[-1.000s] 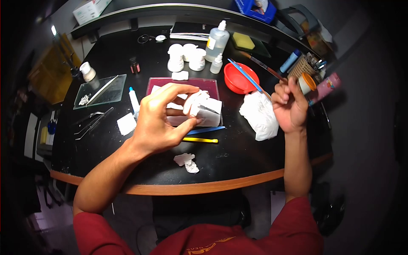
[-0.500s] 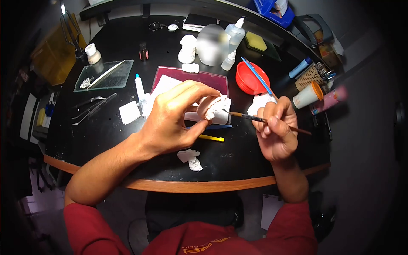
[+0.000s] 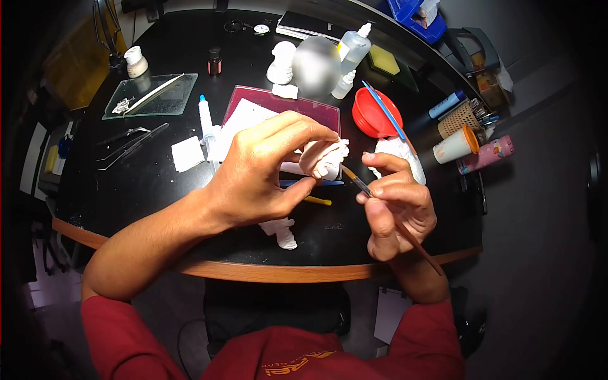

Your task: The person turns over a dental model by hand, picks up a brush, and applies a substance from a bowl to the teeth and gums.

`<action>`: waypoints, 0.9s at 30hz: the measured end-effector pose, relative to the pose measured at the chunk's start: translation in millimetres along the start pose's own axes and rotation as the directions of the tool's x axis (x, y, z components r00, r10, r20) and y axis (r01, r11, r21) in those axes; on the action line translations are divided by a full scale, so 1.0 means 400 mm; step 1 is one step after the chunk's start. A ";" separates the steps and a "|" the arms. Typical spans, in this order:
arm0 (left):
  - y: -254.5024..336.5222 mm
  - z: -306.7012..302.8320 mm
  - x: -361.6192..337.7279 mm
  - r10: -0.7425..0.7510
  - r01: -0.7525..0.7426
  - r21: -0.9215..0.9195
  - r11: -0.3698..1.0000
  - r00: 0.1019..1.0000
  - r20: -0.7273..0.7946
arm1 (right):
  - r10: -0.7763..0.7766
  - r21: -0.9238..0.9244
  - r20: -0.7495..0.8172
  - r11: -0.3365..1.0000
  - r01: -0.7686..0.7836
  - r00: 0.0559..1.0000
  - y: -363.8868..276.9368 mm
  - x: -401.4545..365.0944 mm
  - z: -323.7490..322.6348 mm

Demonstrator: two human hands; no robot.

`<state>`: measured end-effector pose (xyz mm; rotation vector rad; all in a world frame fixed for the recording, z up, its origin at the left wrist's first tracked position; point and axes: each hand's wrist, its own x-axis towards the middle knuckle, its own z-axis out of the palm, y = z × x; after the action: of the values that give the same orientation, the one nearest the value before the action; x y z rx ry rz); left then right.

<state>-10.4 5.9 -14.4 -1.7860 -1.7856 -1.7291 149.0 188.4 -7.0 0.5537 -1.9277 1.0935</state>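
My left hand (image 3: 269, 155) pinches a whitish plaster dental cast (image 3: 323, 158) between thumb and fingers, its bumpy edge turned to the right. In my right hand (image 3: 405, 212) is a thin paintbrush (image 3: 360, 183), its tip right at the cast's right side and its brown handle slanting down past the palm. Below the cast, a yellow-handled tool (image 3: 319, 201) lies partly hidden by my left hand. A crumpled white tissue (image 3: 284, 234) rests under my left wrist.
Behind my hands lie a dark red glass plate (image 3: 297, 113) and white paper (image 3: 250, 119). Red bowls (image 3: 378, 114) with a blue-handled tool (image 3: 383, 109) stand to the right. Leftward are a syringe (image 3: 206, 117), tweezers (image 3: 136, 144) and a glass slab (image 3: 174, 101).
My right hand has turned and shifted slightly left, with its fingers more spread around the paintbrush. The brush now slants more steeply. The cast has moved slightly right in view.
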 end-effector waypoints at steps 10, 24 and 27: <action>0.003 0.002 -0.002 0.035 -0.035 0.015 0.999 0.999 0.023 | 0.017 -0.011 -0.023 1.000 -0.018 1.000 0.007 -0.001 0.014; 0.004 0.002 -0.002 0.044 -0.044 -0.005 0.999 0.999 0.029 | -0.047 -0.103 0.057 0.993 0.053 0.997 -0.001 -0.002 0.004; 0.007 0.001 -0.001 0.033 -0.033 -0.001 0.999 0.999 0.041 | -0.042 -0.100 0.063 0.994 0.048 0.997 -0.004 0.000 0.007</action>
<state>-7.9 5.0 -13.2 -1.8531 -1.7610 -1.6936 148.7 185.1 -7.0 0.5769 -2.0012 0.9550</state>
